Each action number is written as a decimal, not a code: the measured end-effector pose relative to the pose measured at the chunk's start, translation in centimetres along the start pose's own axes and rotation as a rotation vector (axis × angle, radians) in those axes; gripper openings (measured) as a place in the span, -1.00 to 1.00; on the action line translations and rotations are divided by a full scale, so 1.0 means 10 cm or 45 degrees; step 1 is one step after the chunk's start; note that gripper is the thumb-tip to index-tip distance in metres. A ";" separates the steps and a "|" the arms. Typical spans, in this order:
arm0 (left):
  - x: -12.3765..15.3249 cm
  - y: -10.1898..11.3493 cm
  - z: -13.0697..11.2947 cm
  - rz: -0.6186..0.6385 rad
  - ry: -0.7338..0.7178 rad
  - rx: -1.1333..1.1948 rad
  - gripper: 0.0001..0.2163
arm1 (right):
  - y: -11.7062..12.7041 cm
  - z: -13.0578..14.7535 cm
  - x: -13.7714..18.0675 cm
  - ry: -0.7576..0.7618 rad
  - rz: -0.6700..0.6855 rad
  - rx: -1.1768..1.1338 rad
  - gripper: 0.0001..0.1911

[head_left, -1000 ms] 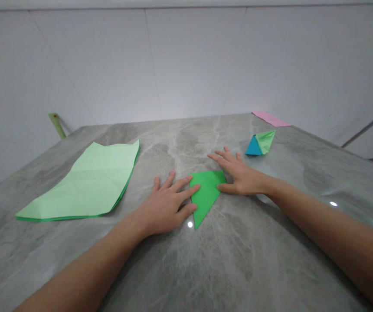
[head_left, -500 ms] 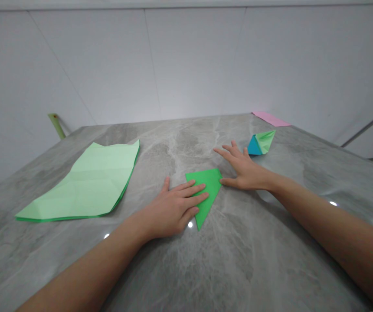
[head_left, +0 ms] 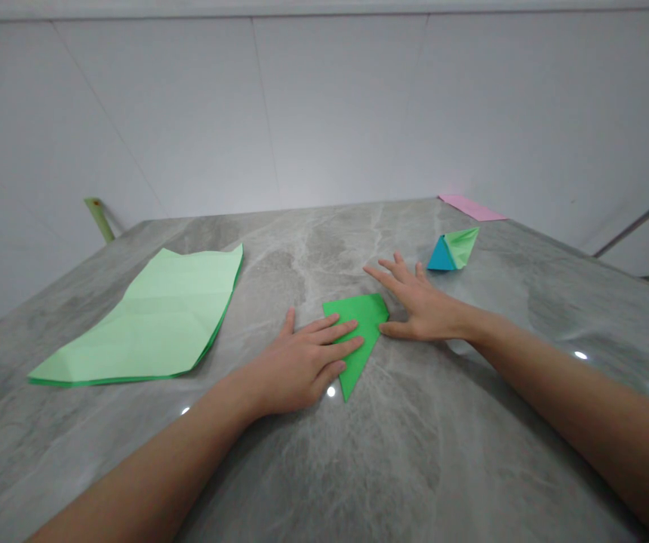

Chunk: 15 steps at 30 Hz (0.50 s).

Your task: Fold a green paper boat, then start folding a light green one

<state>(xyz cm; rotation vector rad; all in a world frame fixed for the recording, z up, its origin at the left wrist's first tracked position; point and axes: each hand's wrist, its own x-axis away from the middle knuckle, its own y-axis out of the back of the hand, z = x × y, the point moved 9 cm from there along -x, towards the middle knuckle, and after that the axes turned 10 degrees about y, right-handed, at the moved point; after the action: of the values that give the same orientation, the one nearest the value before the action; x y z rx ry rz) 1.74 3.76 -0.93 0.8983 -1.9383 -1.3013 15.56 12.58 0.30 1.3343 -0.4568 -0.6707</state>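
Note:
A folded piece of bright green paper (head_left: 367, 320), tapering to a point toward me, lies flat on the grey marbled table (head_left: 392, 452). My left hand (head_left: 307, 362) rests on its left side with fingers stretched out, covering part of the paper. At the paper's right edge, the thumb of my right hand (head_left: 415, 302) touches down. The other fingers of that hand are spread above the table, beyond the paper. Just past my right hand stands a small folded paper piece (head_left: 456, 249), blue on one side and light green on the other.
Light green paper sheets (head_left: 155, 317) with creases and a raised corner lie on the left. A pink paper (head_left: 472, 207) sits at the far right edge against the white wall (head_left: 324, 113). A green strip (head_left: 99, 219) shows beyond the table's left edge.
My right hand has shifted slightly toward me and left, its thumb sliding down along the green paper's right edge. My left hand has stayed put.

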 end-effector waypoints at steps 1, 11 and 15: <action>0.00 0.00 0.00 0.005 0.001 -0.006 -0.59 | -0.01 0.02 0.00 0.007 0.012 0.000 0.02; 0.01 0.01 -0.06 0.038 -0.002 -0.058 -0.56 | -0.07 0.30 0.00 0.099 0.035 -0.053 0.04; 0.02 0.02 -0.07 0.048 -0.012 -0.056 -0.54 | -0.07 0.36 0.00 0.140 0.028 -0.070 0.03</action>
<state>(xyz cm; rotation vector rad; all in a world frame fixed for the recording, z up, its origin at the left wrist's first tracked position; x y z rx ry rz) 2.11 3.29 -0.46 0.8311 -1.9170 -1.3236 13.03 9.89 0.34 1.3049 -0.3617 -0.5848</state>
